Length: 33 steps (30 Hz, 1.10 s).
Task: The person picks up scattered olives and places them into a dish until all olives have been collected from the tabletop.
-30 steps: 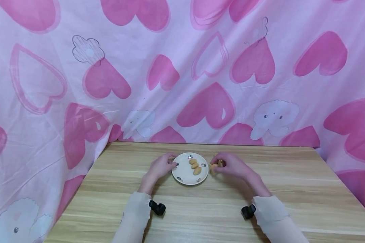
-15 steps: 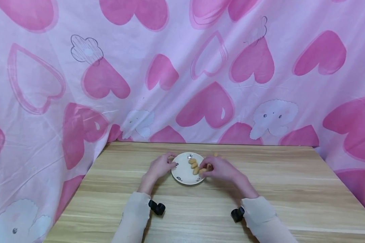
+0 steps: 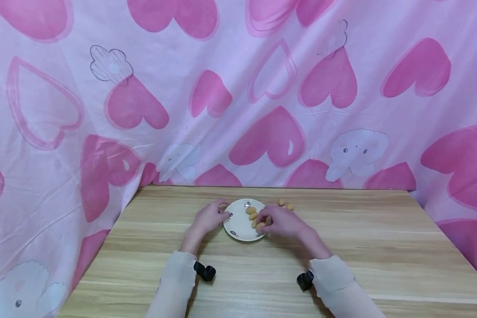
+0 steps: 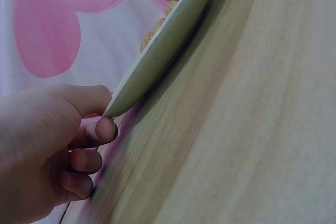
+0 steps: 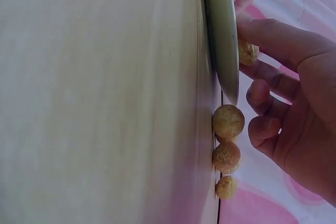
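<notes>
A round white plate (image 3: 238, 232) with small dark prints along its border sits on the table. My left hand (image 3: 209, 217) pinches its left rim; in the left wrist view the thumb is on one side of the edge and a finger on the other. Several tan peanuts (image 3: 251, 210) in their shells lie in a slanting row on the plate. My right hand (image 3: 285, 221) is over the plate's right side, thumb and fingers around a peanut (image 5: 249, 53) at the end of that row. Its other fingers are loosely bent and partly hide the plate's right rim.
More peanuts (image 3: 289, 206) lie on the table behind the right hand; the right wrist view shows them as a row of peanuts (image 5: 227, 156) just past the plate's edge. The wooden table (image 3: 246, 282) ends at a pink heart-patterned cloth (image 3: 270, 137).
My right hand has moved left from the peanuts beside the plate to over the plate, carrying a peanut. Loose peanuts behind it have come into sight. My left hand stays at the rim.
</notes>
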Each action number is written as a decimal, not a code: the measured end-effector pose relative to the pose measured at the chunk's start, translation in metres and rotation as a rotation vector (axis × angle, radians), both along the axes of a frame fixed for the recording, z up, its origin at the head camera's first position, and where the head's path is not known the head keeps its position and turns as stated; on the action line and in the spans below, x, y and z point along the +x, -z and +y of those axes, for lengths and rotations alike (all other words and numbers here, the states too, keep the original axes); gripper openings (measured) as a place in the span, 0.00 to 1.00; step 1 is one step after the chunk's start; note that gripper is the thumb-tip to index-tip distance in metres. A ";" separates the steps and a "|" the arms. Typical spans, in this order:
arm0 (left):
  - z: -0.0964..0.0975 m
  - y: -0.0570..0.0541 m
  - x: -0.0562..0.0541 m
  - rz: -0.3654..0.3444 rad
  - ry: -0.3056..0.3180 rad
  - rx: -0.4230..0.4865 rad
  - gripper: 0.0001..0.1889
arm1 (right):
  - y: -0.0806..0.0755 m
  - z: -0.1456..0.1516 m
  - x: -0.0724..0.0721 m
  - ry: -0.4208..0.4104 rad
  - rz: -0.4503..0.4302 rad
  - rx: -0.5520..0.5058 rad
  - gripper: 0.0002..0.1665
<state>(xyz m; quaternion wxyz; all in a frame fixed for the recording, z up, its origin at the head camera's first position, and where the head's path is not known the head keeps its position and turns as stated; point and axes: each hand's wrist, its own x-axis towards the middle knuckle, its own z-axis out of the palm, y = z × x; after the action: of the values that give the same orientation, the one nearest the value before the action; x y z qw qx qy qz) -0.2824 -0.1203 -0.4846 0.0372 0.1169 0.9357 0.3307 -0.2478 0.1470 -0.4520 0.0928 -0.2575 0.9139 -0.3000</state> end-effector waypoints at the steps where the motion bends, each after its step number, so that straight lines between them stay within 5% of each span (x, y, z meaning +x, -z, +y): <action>1: 0.000 0.000 0.000 -0.004 0.000 0.003 0.21 | 0.000 -0.001 0.000 -0.006 0.004 0.001 0.09; 15: 0.001 0.000 0.001 -0.006 0.000 0.011 0.21 | -0.003 0.001 0.002 0.022 0.005 -0.036 0.09; 33: 0.002 -0.001 0.000 -0.007 -0.006 0.005 0.21 | -0.006 0.036 0.006 0.177 -0.001 -0.098 0.09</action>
<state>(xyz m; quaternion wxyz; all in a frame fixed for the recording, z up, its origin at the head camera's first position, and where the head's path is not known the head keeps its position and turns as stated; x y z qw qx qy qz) -0.2820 -0.1188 -0.4837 0.0391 0.1129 0.9351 0.3337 -0.2419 0.1828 -0.4457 0.0536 -0.1800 0.9171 -0.3516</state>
